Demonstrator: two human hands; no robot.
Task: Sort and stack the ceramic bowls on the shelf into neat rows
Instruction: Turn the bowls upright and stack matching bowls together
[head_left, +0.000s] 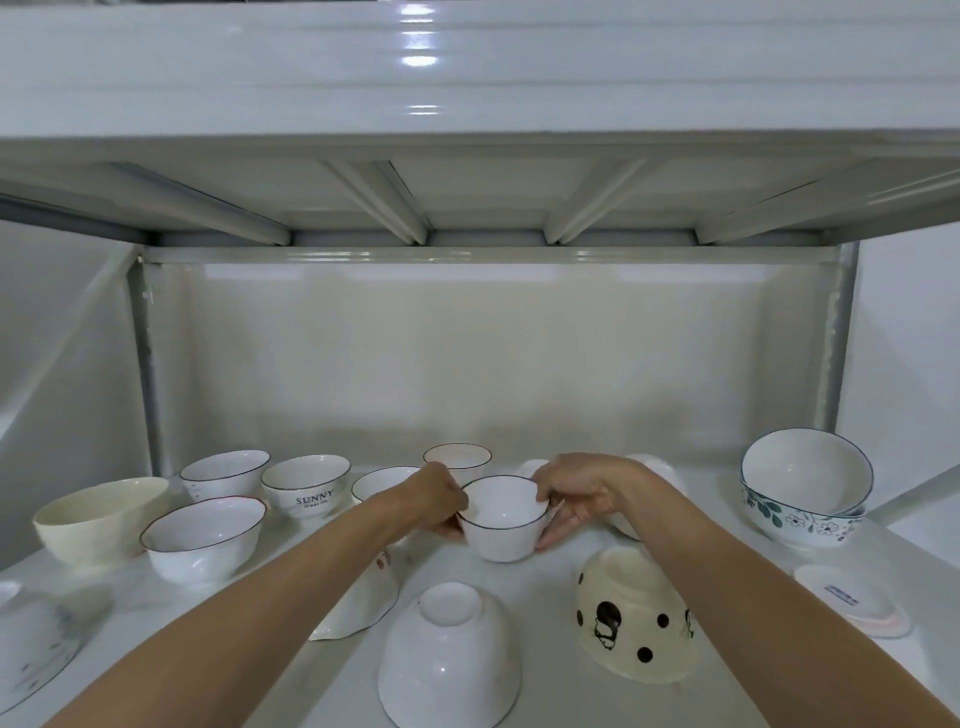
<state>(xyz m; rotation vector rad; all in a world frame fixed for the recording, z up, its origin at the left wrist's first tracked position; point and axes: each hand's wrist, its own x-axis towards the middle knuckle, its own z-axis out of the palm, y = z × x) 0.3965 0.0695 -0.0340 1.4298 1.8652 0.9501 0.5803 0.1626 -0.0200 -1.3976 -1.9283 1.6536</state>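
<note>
Evenly and softly lit, rather cool and greyish. Bright glare patches at top centre on the glossy upper shelf (415, 62), fainter streaks along the rear crossbar (467, 254). Only faint, diffuse shadows beneath the bowls. Strong wide-angle bending at the left and right edges. Slightly soft throughout, blurriest in the lower left corner.

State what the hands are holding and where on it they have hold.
Both hands hold one small white ceramic bowl with a thin dark rim, upright: the left hand has its grip on the bowl's left side, the right hand on its right side.
</note>
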